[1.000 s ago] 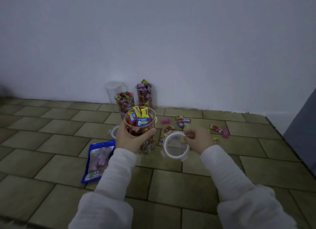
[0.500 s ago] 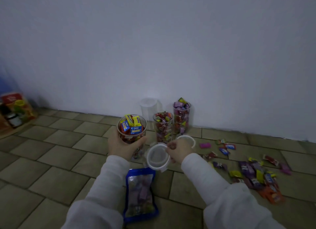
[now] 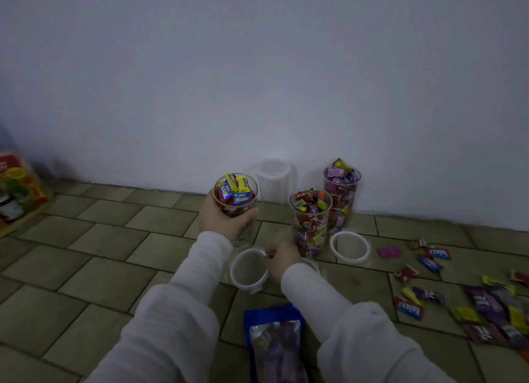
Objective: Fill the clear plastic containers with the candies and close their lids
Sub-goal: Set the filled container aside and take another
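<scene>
Clear glossy plastic container (image 3: 236, 202), shiny foil-like candy wrappers (image 3: 486, 308), matt tiled floor (image 3: 94, 256), soft cloth sleeves (image 3: 183, 311).

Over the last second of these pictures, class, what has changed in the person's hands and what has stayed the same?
The view has swung right, bringing more loose candies into sight. The left hand still grips the filled container, now raised slightly. The right hand still pinches the clear lid, carried closer beneath that container. Nothing was let go. The two filled containers by the wall, the spare lid and the blue bag stayed put.
</scene>
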`<state>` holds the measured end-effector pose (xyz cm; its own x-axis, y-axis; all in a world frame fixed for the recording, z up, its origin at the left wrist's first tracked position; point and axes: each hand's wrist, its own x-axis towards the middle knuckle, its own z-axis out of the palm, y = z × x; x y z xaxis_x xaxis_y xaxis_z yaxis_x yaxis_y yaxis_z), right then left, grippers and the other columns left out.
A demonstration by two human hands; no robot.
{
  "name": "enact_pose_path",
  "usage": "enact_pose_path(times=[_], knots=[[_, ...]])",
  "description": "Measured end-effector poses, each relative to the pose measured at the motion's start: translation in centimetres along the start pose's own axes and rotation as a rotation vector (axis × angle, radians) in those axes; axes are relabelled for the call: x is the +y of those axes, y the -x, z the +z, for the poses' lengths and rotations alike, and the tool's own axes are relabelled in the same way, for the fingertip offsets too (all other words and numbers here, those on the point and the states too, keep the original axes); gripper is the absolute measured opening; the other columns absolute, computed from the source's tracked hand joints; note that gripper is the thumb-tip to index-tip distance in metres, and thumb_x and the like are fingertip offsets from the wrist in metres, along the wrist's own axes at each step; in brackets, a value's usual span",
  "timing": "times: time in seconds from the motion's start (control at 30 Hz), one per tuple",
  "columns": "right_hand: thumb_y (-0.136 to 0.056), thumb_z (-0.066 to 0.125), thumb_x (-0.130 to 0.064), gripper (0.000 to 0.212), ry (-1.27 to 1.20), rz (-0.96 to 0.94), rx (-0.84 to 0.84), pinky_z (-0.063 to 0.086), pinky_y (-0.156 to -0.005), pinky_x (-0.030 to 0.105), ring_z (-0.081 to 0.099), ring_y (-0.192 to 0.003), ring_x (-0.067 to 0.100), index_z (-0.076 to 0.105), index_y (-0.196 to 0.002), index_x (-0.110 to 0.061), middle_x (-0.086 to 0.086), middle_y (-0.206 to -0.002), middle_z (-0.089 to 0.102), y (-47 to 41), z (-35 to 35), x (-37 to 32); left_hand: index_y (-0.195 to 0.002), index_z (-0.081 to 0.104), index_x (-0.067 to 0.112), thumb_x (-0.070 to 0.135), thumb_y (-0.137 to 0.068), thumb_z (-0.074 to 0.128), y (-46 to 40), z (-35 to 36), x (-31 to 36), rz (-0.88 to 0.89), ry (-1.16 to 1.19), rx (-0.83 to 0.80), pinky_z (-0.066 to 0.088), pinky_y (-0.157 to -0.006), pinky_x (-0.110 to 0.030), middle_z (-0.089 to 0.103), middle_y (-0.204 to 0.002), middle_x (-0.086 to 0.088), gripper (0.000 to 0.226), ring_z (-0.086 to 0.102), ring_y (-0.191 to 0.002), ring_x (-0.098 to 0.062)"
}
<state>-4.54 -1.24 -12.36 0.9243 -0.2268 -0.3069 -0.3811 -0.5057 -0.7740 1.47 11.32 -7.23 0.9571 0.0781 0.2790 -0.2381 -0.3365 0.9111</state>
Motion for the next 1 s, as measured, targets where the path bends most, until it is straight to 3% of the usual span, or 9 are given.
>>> enact_pose_path(times=[0.1, 0.23, 0.6, 0.7, 0.8, 0.87, 1.0], knots=[[-0.094, 0.054, -0.015, 0.023, 0.071, -0.012, -0.033, 0.050, -0.087, 0.032, 0.062, -0.099, 0.021, 0.065, -0.113, -0.014, 0.005, -0.110, 0.066, -1.0, 1.7, -0.2, -0.122, 0.051, 0.019, 0.031, -0.048, 0.093, -1.4, 1.6, -0.6, -0.039, 0.017, -0.043, 0.048, -0.094, -0.030, 0.062, -0.117, 0.003, 0.086, 0.058, -0.107, -0.014], [-0.094, 0.051, -0.016, 0.019, 0.208, -0.033, -0.028, 0.047, -0.074, 0.028, 0.061, -0.086, 0.019, 0.067, -0.105, -0.013, 0.006, -0.102, 0.068, -2.0, 2.7, -0.1, -0.123, 0.050, 0.017, 0.034, -0.045, 0.093, -2.1, 3.7, -1.5, -0.085, 0.062, -0.123, 0.048, -0.095, -0.031, 0.061, -0.116, 0.005, 0.090, 0.058, -0.108, -0.015], [-0.097, 0.051, -0.019, 0.018, 0.526, -0.132, -0.067, 0.048, -0.072, 0.030, 0.062, -0.089, 0.023, 0.063, -0.103, -0.007, 0.010, -0.104, 0.065, -1.8, 1.6, -0.2, -0.113, 0.051, 0.022, 0.022, -0.049, 0.093, -1.1, 4.9, -1.9, -0.096, 0.116, -0.300, 0.048, -0.087, -0.023, 0.061, -0.108, 0.009, 0.076, 0.059, -0.098, -0.006], [-0.095, 0.054, -0.020, 0.014, 0.530, -0.191, -0.036, 0.048, -0.069, 0.029, 0.062, -0.084, 0.022, 0.063, -0.101, -0.011, 0.007, -0.098, 0.065, -0.5, -0.3, -1.7, -0.125, 0.050, 0.017, 0.022, -0.041, 0.096, -1.9, 3.8, -2.4, -0.090, 0.190, -0.446, 0.052, -0.084, -0.020, 0.063, -0.115, 0.007, 0.096, 0.061, -0.104, -0.006], [-0.091, 0.060, -0.023, 0.009, 0.545, -0.266, -0.009, 0.043, -0.058, 0.025, 0.056, -0.069, 0.018, 0.061, -0.089, -0.014, 0.002, -0.077, 0.058, 1.0, -3.9, -3.8, -0.136, 0.044, 0.017, 0.018, -0.049, 0.086, -2.9, 1.8, -3.8, -0.032, 0.153, -0.592, 0.051, -0.077, -0.018, 0.060, -0.121, 0.004, 0.096, 0.057, -0.105, -0.007], [-0.088, 0.064, -0.027, 0.019, 0.549, -0.284, 0.017, 0.044, -0.059, 0.024, 0.057, -0.067, 0.018, 0.060, -0.078, -0.012, 0.001, -0.069, 0.054, 2.0, -6.5, -5.4, -0.135, 0.042, 0.013, 0.019, -0.049, 0.071, -3.6, 1.0, -5.1, -0.053, 0.193, -0.554, 0.050, -0.078, -0.023, 0.056, -0.125, -0.003, 0.090, 0.054, -0.107, -0.016], [-0.086, 0.063, -0.030, 0.019, 0.470, -0.362, 0.184, 0.049, -0.072, 0.025, 0.063, -0.083, 0.016, 0.071, -0.088, -0.013, 0.001, -0.085, 0.066, 1.2, -10.6, -8.2, -0.116, 0.054, 0.019, -0.014, -0.079, 0.054, -4.7, 2.3, -5.8, -0.140, 0.123, -0.339, 0.046, -0.067, -0.023, 0.057, -0.116, -0.004, 0.049, 0.051, -0.098, -0.023]])
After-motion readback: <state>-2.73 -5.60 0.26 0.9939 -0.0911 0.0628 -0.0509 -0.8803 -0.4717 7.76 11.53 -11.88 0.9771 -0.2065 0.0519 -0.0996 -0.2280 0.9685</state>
